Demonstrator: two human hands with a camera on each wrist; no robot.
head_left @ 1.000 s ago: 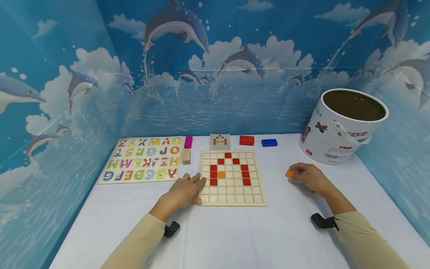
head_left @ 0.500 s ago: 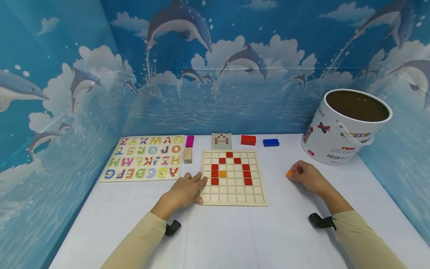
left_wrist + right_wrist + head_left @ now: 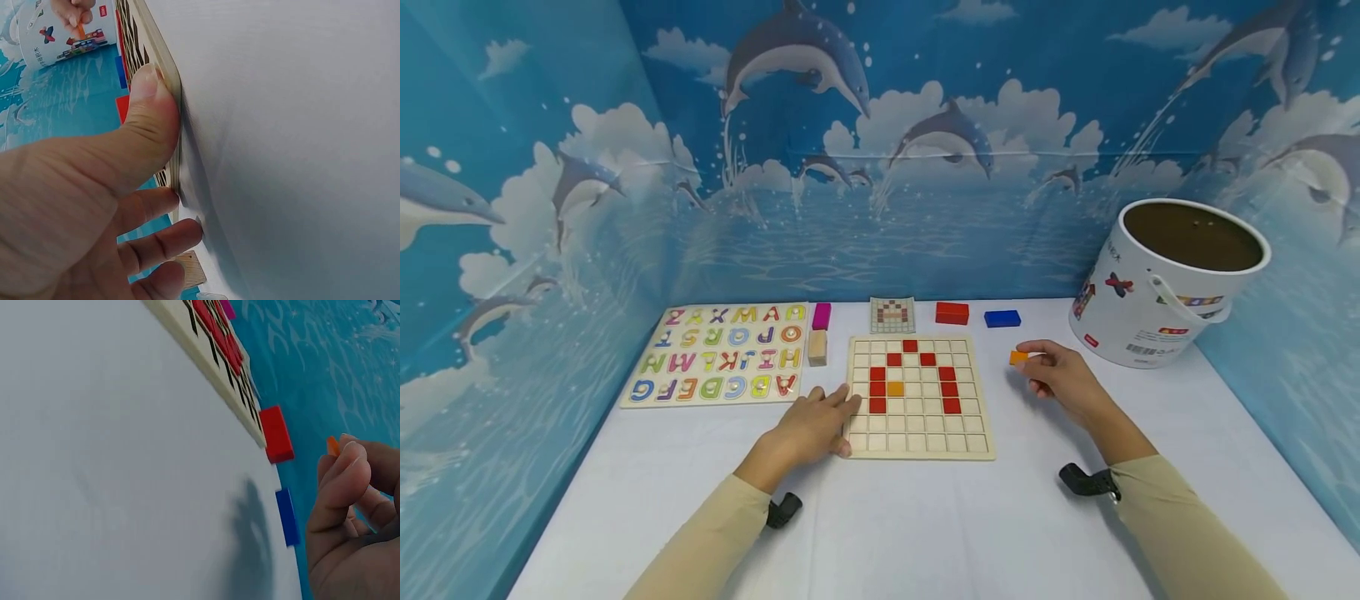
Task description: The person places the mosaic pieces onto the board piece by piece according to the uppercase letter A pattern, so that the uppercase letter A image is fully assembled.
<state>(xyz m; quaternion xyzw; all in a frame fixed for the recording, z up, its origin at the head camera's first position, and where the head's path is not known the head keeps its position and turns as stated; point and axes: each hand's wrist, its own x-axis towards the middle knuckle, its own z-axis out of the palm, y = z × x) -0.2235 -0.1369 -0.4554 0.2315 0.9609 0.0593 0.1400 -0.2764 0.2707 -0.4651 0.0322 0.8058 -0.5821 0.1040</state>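
In the head view, a wooden grid board [image 3: 919, 445] lies mid-table with several red square tiles [image 3: 949, 389] set in an arch and one orange tile [image 3: 895, 389] inside it. My left hand [image 3: 811, 427] rests against the board's left edge, fingers spread; the left wrist view shows its thumb [image 3: 150, 115] on the rim. To the right of the board, my right hand [image 3: 1063, 385] pinches a small orange square tile [image 3: 1018, 357] between thumb and fingertips, above the table. Only an orange sliver of that tile [image 3: 333, 446] shows in the right wrist view.
A small pattern card [image 3: 892, 315], red block [image 3: 952, 313] and blue block [image 3: 1002, 318] lie behind the board. On the left are an alphabet board [image 3: 715, 400], a magenta block [image 3: 822, 315] and a wooden block [image 3: 817, 348]. A white bucket [image 3: 1120, 325] stands back right.
My right hand has lifted the orange tile from the table and moved it left and away from me, nearer the board. The left hand has stayed at the board's edge.
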